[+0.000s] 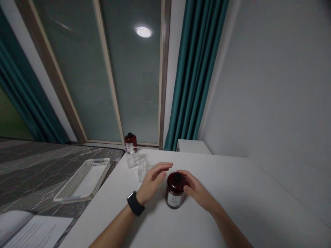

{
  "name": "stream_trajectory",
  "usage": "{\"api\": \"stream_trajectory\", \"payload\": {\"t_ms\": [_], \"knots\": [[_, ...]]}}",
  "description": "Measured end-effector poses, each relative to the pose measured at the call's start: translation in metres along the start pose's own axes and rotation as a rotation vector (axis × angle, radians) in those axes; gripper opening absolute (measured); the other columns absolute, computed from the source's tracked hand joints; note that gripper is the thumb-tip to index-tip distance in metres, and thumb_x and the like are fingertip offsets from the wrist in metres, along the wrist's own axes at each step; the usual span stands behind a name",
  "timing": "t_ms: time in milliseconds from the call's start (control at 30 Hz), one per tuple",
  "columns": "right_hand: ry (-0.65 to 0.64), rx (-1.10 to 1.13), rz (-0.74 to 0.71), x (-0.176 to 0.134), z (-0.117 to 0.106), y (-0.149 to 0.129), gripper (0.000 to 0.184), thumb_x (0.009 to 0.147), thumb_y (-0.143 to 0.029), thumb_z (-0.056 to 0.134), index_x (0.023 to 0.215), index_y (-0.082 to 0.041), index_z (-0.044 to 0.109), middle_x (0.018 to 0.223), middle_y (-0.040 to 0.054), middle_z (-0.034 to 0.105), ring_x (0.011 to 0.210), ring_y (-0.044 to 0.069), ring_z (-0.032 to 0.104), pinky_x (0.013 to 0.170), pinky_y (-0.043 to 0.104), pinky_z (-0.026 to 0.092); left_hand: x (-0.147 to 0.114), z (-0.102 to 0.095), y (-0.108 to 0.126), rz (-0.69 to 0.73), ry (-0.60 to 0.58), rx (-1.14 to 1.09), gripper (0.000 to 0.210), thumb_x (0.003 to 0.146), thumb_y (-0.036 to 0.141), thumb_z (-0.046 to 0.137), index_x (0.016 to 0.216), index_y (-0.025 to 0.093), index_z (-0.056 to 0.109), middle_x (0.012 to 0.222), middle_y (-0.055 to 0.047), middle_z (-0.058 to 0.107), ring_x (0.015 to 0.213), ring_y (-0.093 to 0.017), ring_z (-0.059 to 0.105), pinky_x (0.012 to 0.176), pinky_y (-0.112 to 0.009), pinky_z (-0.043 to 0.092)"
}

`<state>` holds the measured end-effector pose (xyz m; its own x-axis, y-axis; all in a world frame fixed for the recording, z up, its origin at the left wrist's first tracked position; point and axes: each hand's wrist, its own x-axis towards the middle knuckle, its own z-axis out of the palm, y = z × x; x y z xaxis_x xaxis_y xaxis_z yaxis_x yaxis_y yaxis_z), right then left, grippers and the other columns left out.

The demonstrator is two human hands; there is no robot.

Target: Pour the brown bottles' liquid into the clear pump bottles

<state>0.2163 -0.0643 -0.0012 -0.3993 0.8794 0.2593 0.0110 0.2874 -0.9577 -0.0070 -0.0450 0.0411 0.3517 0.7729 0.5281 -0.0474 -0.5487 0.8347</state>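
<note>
A dark amber bottle (174,199) with a black cap and a white label stands upright on the white table. My right hand (194,188) is curled around the bottle's right shoulder, thumb in front and fingers behind near the cap. Just left of the bottle, my left hand (153,179) hovers with fingers stretched out and thumb apart, holding nothing. A dark smartwatch (136,204) is on that wrist. Beyond the left hand are two clear pump bottles, the nearer bottle (143,171) partly hidden by the hand and the farther bottle (132,159) beside the table's left edge.
Another amber bottle (130,140) stands at the table's far left corner. Lower, to the left, lie a white perforated basket (62,194) and an open booklet (38,231). A white cabinet (193,146) stands past the far edge, near a teal curtain (196,69).
</note>
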Motion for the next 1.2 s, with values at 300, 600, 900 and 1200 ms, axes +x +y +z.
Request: {"api": "stream_trajectory", "payload": {"t_ms": [300,600,900,1200], "knots": [[0.177,-0.197,-0.086,-0.001,0.025,0.003,0.059,0.084,-0.054,0.063,0.133,-0.025,0.045,0.129,0.0101,0.054,0.122,0.029,0.051,0.106,0.043,0.038,-0.008,-0.007,0.014,0.042,0.094,0.010,0.028,0.096,0.038,0.054,0.088,0.016,0.069,0.082,-0.007,0.066,0.079,-0.020,0.061,0.075,-0.032,0.047],[0.256,-0.195,-0.040,0.017,0.011,0.015,0.054,0.085,-0.039,0.063,0.135,-0.026,0.045,0.137,0.0094,0.053,0.130,0.030,0.047,0.114,0.051,0.030,-0.027,-0.047,0.012,0.058,0.318,-0.007,0.026,0.095,0.036,0.053,0.081,0.017,0.065,0.069,-0.002,0.058,0.069,-0.018,0.054,0.069,-0.031,0.042],[0.209,-0.097,0.014,0.082,-0.001,0.034,0.055,0.083,-0.045,0.066,0.130,-0.024,0.047,0.131,0.0112,0.059,0.118,0.029,0.057,0.107,0.053,0.039,-0.021,-0.096,-0.001,-0.006,0.627,0.150,0.012,0.091,0.030,0.057,0.086,0.019,0.060,0.067,0.003,0.053,0.064,-0.014,0.050,0.064,-0.026,0.040],[0.208,-0.028,-0.034,0.167,0.018,0.066,0.061,0.080,-0.053,0.068,0.131,-0.025,0.050,0.130,0.0098,0.062,0.120,0.028,0.058,0.108,0.050,0.039,0.002,-0.141,-0.050,-0.173,0.706,0.419,0.029,0.083,0.035,0.064,0.107,0.019,0.057,0.102,-0.006,0.061,0.096,-0.021,0.059,0.078,-0.031,0.047]]}}
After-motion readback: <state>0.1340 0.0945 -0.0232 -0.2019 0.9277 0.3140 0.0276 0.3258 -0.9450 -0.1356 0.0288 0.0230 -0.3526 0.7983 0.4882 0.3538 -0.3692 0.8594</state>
